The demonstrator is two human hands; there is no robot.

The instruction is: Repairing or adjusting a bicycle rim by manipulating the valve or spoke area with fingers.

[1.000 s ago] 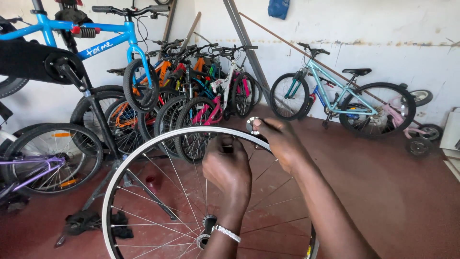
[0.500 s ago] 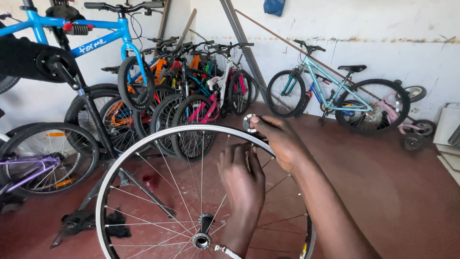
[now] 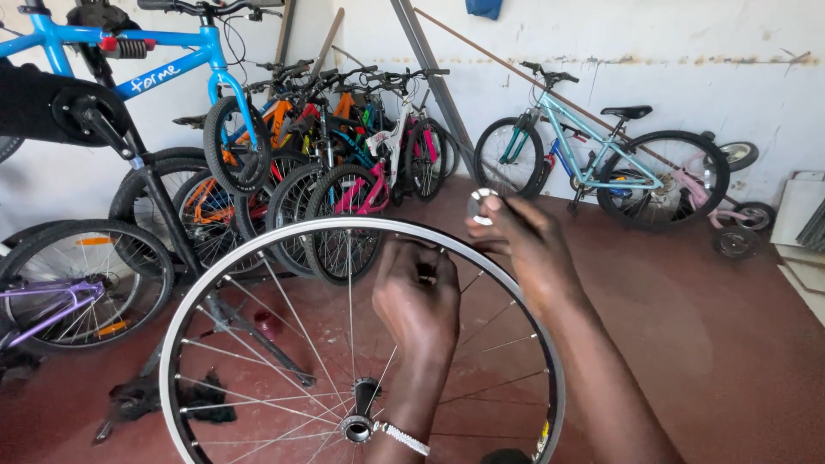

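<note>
My left hand (image 3: 418, 301) pinches a spoke of the bare wheel (image 3: 258, 258) upright before me, near its top rim. My right hand (image 3: 524, 245) grips a small round silver tool (image 3: 479, 206) just above that rim.

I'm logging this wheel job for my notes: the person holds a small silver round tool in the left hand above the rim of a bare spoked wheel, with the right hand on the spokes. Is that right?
Not quite: the hands are swapped. In the head view the right hand holds the small silver round tool above the wheel rim, and the left hand is at the spokes just inside the rim. The rest stands.
</note>
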